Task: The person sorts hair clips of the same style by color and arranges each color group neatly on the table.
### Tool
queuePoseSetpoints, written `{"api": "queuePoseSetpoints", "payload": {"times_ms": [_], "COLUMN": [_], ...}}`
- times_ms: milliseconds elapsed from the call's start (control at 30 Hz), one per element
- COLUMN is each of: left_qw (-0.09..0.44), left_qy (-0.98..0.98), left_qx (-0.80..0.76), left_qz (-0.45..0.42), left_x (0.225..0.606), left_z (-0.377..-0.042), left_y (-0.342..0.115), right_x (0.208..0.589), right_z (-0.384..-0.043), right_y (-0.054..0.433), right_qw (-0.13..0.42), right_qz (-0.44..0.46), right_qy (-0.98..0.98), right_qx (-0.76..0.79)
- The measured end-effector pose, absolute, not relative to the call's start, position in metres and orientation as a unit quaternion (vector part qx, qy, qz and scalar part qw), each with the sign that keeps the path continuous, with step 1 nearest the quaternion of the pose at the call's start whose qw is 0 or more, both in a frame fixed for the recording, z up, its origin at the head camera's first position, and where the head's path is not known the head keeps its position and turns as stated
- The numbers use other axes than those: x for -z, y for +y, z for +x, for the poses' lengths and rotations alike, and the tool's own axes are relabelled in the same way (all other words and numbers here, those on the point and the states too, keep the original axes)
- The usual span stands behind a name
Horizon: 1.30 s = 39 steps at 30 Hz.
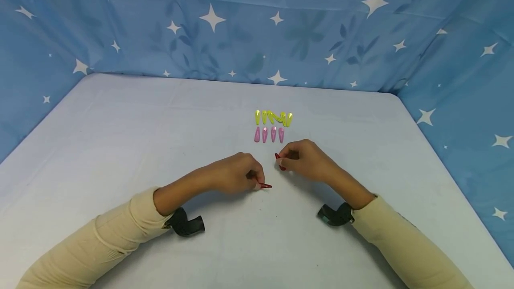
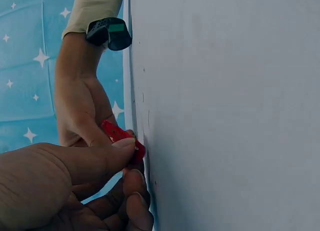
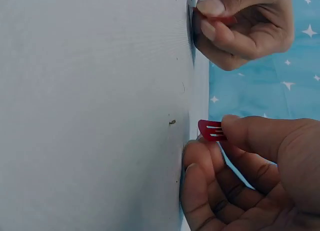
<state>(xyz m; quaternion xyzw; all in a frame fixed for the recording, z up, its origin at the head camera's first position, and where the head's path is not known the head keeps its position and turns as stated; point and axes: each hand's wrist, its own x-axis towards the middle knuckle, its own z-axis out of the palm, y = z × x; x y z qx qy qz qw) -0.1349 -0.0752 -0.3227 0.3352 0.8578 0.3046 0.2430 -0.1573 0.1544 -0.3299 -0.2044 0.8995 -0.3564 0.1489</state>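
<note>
Between thumb and fingertips, my left hand [image 1: 238, 174] pinches a red snap hair clip [image 1: 266, 186] low over the white table, its end pointing right. My right hand [image 1: 307, 160] holds a second red hair clip [image 3: 211, 130] by one end, a little farther from me and to the right. Slots show in that clip's wide end in the right wrist view. Beyond the hands lies a row of pink hair clips [image 1: 265, 135], side by side. Behind it is a row of yellow hair clips [image 1: 258, 117], with one lying slanted across others toward the right.
The white table [image 1: 140, 115] spreads around the hands, with small dark specks near the front. A blue curtain [image 1: 241, 26] with white stars hangs behind and at the sides. Each wrist carries a black camera [image 1: 186, 224].
</note>
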Motion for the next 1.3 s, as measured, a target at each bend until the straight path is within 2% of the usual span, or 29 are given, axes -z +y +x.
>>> {"api": "queuePoseSetpoints", "payload": {"times_ms": [367, 633, 967, 1300], "left_qw": [0.216, 0.169, 0.181, 0.181], "left_qy": [0.860, 0.863, 0.863, 0.862], "left_qx": [-0.371, -0.396, -0.435, -0.443], "left_qz": [0.274, 0.263, 0.182, 0.166], "left_x": [0.323, 0.323, 0.324, 0.329], "left_z": [-0.152, -0.163, -0.178, -0.187], "left_y": [-0.082, -0.082, -0.081, -0.079], "right_x": [0.332, 0.334, 0.332, 0.331], "right_z": [-0.163, -0.171, -0.176, -0.183], "right_y": [0.155, 0.149, 0.137, 0.128], "right_qw": [0.148, 0.160, 0.165, 0.156], "right_qz": [-0.216, -0.204, -0.204, -0.194], "right_qy": [0.886, 0.870, 0.867, 0.884], "right_qx": [0.381, 0.420, 0.424, 0.395]}}
